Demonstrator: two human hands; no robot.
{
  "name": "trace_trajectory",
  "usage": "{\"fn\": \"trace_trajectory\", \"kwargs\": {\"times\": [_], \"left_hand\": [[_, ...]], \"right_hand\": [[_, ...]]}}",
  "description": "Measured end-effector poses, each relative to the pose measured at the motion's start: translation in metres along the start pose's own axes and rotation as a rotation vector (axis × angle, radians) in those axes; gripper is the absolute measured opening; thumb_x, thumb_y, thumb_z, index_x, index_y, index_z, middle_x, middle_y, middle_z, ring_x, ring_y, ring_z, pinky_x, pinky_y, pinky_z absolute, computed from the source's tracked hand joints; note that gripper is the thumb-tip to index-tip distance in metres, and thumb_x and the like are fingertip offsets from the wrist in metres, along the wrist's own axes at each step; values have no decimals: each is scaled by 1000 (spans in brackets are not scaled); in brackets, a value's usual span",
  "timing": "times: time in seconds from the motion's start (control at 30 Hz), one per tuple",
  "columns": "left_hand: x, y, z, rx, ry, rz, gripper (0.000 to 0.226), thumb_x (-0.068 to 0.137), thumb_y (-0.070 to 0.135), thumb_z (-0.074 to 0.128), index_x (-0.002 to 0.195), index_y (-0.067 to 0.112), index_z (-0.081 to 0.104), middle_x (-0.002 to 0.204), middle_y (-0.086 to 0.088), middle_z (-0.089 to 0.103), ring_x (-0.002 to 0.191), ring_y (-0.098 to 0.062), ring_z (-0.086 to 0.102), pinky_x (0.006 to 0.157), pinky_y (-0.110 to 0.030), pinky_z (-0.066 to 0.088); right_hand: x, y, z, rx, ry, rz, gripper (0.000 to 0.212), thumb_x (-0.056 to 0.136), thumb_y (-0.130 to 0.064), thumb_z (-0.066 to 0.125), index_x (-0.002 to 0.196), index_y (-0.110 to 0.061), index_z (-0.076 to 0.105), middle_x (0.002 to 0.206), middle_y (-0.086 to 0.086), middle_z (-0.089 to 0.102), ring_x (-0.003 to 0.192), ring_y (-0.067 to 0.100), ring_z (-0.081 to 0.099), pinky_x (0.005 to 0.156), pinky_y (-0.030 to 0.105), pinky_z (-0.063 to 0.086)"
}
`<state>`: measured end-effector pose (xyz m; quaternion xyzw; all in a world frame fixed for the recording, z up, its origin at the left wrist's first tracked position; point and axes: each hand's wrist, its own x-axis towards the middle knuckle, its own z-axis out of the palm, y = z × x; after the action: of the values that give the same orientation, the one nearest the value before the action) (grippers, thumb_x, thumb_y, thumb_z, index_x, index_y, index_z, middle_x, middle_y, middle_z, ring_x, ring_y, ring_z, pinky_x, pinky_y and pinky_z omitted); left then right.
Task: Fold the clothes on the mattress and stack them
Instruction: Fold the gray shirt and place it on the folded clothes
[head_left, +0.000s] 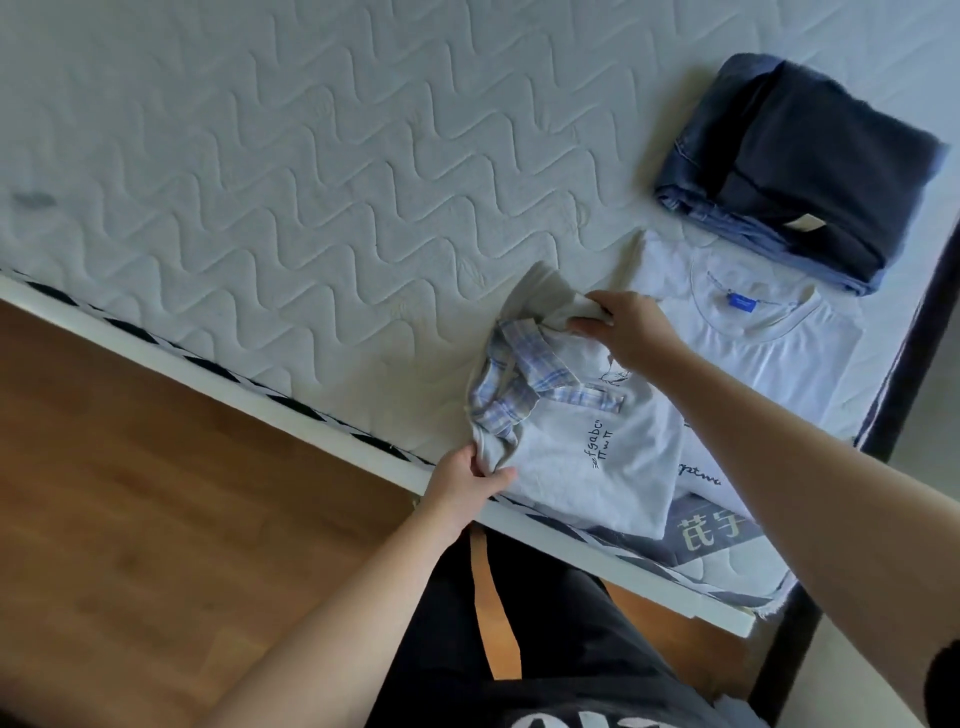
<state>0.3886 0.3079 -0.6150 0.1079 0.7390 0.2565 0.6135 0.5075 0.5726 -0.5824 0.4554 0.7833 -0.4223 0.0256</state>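
A pale grey shirt with a plaid collar (587, 436) lies at the near edge of the mattress (260, 182), partly overlapping a white T-shirt (769, 353) spread flat beside it. The person's left hand (467, 480) pinches the shirt's near shoulder; the right hand (631, 327) grips bunched fabric at the far shoulder. A folded dark stack (800, 171) waits further back. The fold appears to be just beginning; the next move likely calls for turning the sleeves inward evenly.
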Motion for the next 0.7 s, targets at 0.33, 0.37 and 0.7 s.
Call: {"fn": "trace_trajectory", "kwargs": {"times": [0.33, 0.37, 0.7], "left_hand": [[-44, 126, -16, 143, -92, 348, 29, 75, 28, 80, 100, 34, 67, 99, 15, 74, 94, -3, 69, 79, -19, 53], [-46, 138, -15, 146, -95, 383, 30, 72, 32, 80, 100, 34, 68, 99, 13, 75, 95, -6, 69, 81, -22, 54], [-46, 209, 1, 43, -205, 511, 15, 87, 5, 69, 97, 15, 70, 98, -4, 75, 91, -16, 67, 89, -34, 50]], "right_hand": [[-97, 7, -104, 217, 445, 156, 18, 87, -29, 70, 77, -17, 61, 61, -12, 55, 55, -2, 45, 55, 24, 36], [-109, 7, -111, 220, 490, 172, 16, 87, -28, 71, 78, -20, 61, 62, -16, 56, 56, -5, 46, 54, 21, 36], [-219, 23, -120, 443, 829, 436, 21, 85, -31, 71, 83, -11, 66, 74, 8, 66, 65, 11, 50, 61, 37, 48]]}}
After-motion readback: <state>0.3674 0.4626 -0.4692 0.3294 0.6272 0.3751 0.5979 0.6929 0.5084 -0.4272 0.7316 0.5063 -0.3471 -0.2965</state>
